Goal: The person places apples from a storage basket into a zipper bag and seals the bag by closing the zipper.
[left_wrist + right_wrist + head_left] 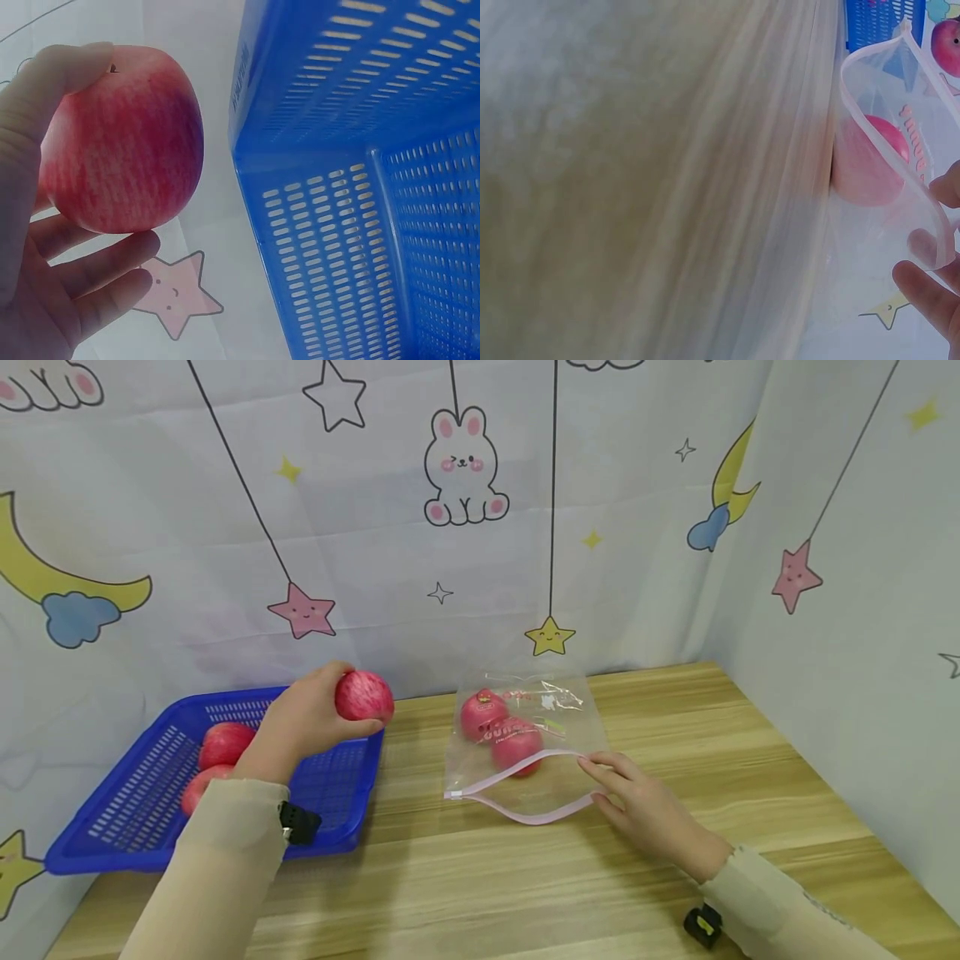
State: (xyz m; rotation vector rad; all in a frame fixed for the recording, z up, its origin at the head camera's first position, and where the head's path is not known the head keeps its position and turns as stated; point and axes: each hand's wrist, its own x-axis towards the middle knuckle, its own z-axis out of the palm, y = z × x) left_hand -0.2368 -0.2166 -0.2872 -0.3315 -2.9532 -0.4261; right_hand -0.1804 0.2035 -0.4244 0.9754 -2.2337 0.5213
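Observation:
My left hand (303, 720) holds a red apple (364, 697) over the right rim of the blue basket (367, 793), thumb on one side and fingers on the other. In the left wrist view, the thumb lies by the stem hollow of the apple (127, 142). Two more apples (225, 745) lie in the basket, partly behind my left forearm. A clear zip bag (577, 718) with a pink seal lies on the table with two apples (516, 745) inside. Its mouth gapes, and my right hand (648, 810) pinches the edge of the mouth at its right end.
The wooden table (750, 777) meets a patterned white curtain (390, 527) at the back and a white side panel (862, 652) on the right. A zip slider (455, 795) sits at the left end of the bag's seal.

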